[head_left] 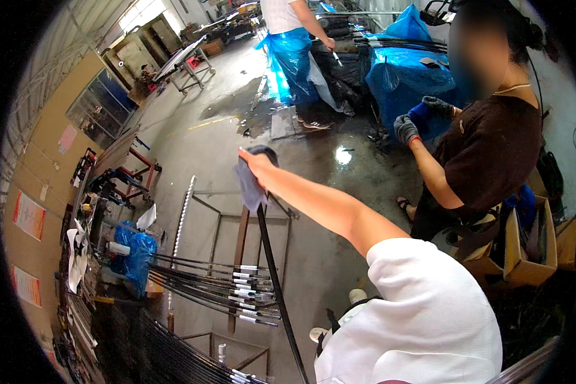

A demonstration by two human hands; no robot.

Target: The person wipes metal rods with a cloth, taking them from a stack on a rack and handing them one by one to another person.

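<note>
My right arm, in a white sleeve, reaches out to the middle of the view. My right hand (256, 161) is closed on a dark grey cloth (251, 189), which hangs around the far end of a long black rod (272, 259). The rod slants toward me and runs out at the lower edge. The cloth hides how the fingers meet the rod. My left hand is out of view. Beside the rod lies a bundle of thin black rods (198, 276) with white bands near their ends. More dark rods (185, 349) lie closer to me at the lower left.
A metal frame stand (219, 221) rises below my hand. At the right, a gloved co-worker (493, 141) handles something blue near cardboard boxes (528, 246). Another person (291, 57) in a blue plastic apron stands farther off, by a blue-covered bench (406, 83). The floor has wet patches.
</note>
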